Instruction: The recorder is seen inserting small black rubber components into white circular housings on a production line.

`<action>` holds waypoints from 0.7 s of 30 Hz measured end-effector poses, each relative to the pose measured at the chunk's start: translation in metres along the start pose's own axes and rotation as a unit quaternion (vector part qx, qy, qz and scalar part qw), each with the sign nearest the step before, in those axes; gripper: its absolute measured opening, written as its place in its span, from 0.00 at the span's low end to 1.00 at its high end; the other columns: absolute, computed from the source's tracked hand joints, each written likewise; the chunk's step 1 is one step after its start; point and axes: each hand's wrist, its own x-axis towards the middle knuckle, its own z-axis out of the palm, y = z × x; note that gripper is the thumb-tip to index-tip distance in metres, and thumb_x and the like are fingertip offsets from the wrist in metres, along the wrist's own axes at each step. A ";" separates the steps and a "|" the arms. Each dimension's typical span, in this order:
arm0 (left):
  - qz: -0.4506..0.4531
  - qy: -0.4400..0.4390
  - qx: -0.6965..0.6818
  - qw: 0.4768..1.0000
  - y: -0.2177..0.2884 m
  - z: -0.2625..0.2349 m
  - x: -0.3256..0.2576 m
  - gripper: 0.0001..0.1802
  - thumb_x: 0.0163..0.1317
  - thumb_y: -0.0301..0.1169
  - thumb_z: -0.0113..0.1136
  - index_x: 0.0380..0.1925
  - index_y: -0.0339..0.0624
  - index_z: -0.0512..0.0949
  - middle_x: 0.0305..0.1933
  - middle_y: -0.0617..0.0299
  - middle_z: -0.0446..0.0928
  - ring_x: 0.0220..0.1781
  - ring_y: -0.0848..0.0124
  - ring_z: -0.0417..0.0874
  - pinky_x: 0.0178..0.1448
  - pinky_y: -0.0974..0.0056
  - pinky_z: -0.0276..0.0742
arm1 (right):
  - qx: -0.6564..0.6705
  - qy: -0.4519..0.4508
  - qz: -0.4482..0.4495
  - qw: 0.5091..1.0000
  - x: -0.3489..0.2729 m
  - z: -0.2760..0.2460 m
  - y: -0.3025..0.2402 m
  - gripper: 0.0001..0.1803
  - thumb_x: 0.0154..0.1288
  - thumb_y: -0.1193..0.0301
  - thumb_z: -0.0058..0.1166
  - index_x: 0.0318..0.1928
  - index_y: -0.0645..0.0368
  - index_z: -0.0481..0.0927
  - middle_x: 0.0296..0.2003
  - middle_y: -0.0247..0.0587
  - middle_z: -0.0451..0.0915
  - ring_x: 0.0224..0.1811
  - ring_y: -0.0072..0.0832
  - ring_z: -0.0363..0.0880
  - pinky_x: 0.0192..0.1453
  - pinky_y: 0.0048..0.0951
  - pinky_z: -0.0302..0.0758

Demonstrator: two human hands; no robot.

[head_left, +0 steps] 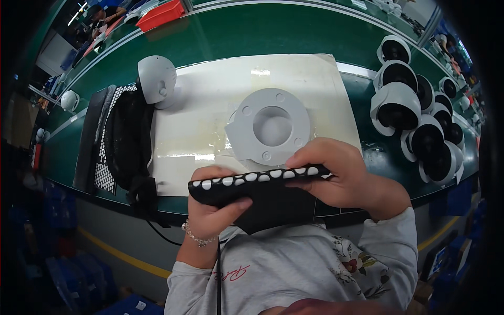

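Observation:
My left hand (214, 210) and my right hand (336, 176) both grip a black sheet (273, 202) with rows of white oval pieces. It is curved over along its upper edge, where the white ovals show, and its black side hangs toward me. My left thumb presses on the near side, and my right thumb and fingers pinch the right end. Whether a small piece is between the right fingertips, I cannot tell. Just beyond the sheet lies a white ring-shaped base (247, 137) with a round central hole, apart from a white-and-black camera unit (157, 79) at the far left.
White paper (199, 115) covers the middle of the green bench (294, 31). Several white camera units with black fronts (399, 107) crowd the right side. Black sheets with white dots (106, 170) and a black cloth bundle (128, 142) lie left. A red bin (160, 16) stands far back.

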 end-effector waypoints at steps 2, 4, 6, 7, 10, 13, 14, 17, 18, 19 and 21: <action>-0.010 -0.016 0.013 1.000 -0.001 -0.007 -0.002 0.11 0.43 0.14 0.61 0.30 0.33 0.75 0.33 0.61 0.76 0.33 0.75 0.76 0.39 0.72 0.72 | -0.033 -0.022 0.012 0.999 -0.004 -0.002 0.003 0.17 0.47 0.73 0.64 0.39 0.60 0.76 0.32 0.39 0.78 0.30 0.28 0.77 0.32 0.24 0.72; 0.014 -0.029 0.023 0.999 -0.008 -0.016 -0.005 0.15 0.43 0.12 0.61 0.34 0.33 0.77 0.35 0.60 0.78 0.35 0.75 0.77 0.39 0.73 0.73 | -0.013 -0.041 0.046 0.998 -0.004 -0.003 0.001 0.15 0.48 0.72 0.63 0.38 0.61 0.76 0.32 0.40 0.78 0.30 0.28 0.77 0.33 0.24 0.72; 0.021 -0.014 0.024 0.999 -0.009 -0.017 -0.006 0.14 0.43 0.13 0.62 0.33 0.33 0.77 0.33 0.61 0.78 0.33 0.76 0.77 0.38 0.73 0.72 | 0.007 -0.060 0.080 0.995 -0.001 -0.004 -0.004 0.14 0.49 0.72 0.63 0.38 0.61 0.76 0.32 0.40 0.79 0.31 0.28 0.78 0.34 0.24 0.72; 0.028 0.000 0.024 0.999 -0.010 -0.018 -0.006 0.13 0.43 0.14 0.63 0.32 0.33 0.77 0.31 0.62 0.77 0.32 0.77 0.76 0.36 0.74 0.72 | 0.012 -0.042 0.102 0.994 0.002 -0.005 -0.009 0.13 0.50 0.73 0.62 0.37 0.61 0.77 0.33 0.41 0.79 0.32 0.29 0.78 0.35 0.24 0.73; 0.046 -0.019 0.103 0.993 -0.010 -0.027 -0.009 0.11 0.42 0.16 0.65 0.28 0.32 0.77 0.27 0.64 0.76 0.27 0.78 0.74 0.33 0.75 0.69 | -0.007 0.001 0.073 0.997 0.005 -0.012 -0.011 0.11 0.49 0.74 0.61 0.35 0.61 0.77 0.33 0.42 0.79 0.36 0.30 0.79 0.39 0.25 0.73; 0.062 -0.023 0.126 0.990 -0.009 -0.022 -0.009 0.09 0.41 0.16 0.66 0.25 0.31 0.76 0.23 0.65 0.75 0.24 0.79 0.72 0.29 0.76 0.67 | -0.062 0.008 -0.027 0.998 0.003 -0.015 -0.003 0.10 0.47 0.76 0.61 0.32 0.62 0.77 0.38 0.43 0.78 0.41 0.32 0.78 0.42 0.26 0.74; 0.061 -0.023 0.125 0.990 -0.009 -0.022 -0.009 0.09 0.41 0.16 0.66 0.25 0.31 0.76 0.23 0.65 0.75 0.24 0.79 0.72 0.29 0.76 0.67 | -0.095 0.008 -0.043 0.995 0.004 -0.013 -0.003 0.09 0.47 0.77 0.60 0.30 0.62 0.76 0.38 0.43 0.78 0.42 0.34 0.78 0.44 0.28 0.73; 0.055 -0.040 0.167 0.984 -0.008 -0.022 -0.008 0.07 0.42 0.16 0.64 0.24 0.31 0.76 0.22 0.64 0.74 0.23 0.79 0.71 0.27 0.75 0.66 | -0.153 0.006 -0.102 0.983 0.005 -0.014 -0.008 0.08 0.46 0.79 0.59 0.29 0.61 0.75 0.38 0.43 0.77 0.43 0.37 0.76 0.45 0.31 0.72; 0.045 -0.017 0.159 0.986 -0.009 -0.019 -0.008 0.07 0.42 0.16 0.63 0.23 0.32 0.76 0.22 0.63 0.74 0.23 0.79 0.71 0.27 0.75 0.65 | -0.183 0.005 -0.144 0.972 0.005 -0.016 -0.010 0.10 0.45 0.81 0.58 0.30 0.60 0.74 0.37 0.42 0.77 0.44 0.39 0.76 0.46 0.33 0.72; 0.035 0.006 0.151 0.988 -0.009 -0.018 -0.009 0.06 0.42 0.15 0.62 0.23 0.32 0.76 0.21 0.63 0.74 0.22 0.79 0.71 0.26 0.74 0.65 | -0.182 0.004 -0.144 0.973 0.006 -0.012 -0.008 0.10 0.45 0.81 0.58 0.30 0.60 0.74 0.37 0.42 0.77 0.44 0.39 0.76 0.46 0.33 0.72; 0.036 -0.018 0.165 0.985 -0.010 -0.020 -0.010 0.06 0.42 0.15 0.62 0.23 0.32 0.77 0.21 0.63 0.74 0.22 0.78 0.72 0.26 0.74 0.65 | -0.084 0.119 -0.181 0.973 0.008 0.000 -0.002 0.12 0.44 0.78 0.57 0.33 0.56 0.75 0.36 0.38 0.76 0.42 0.35 0.75 0.41 0.32 0.69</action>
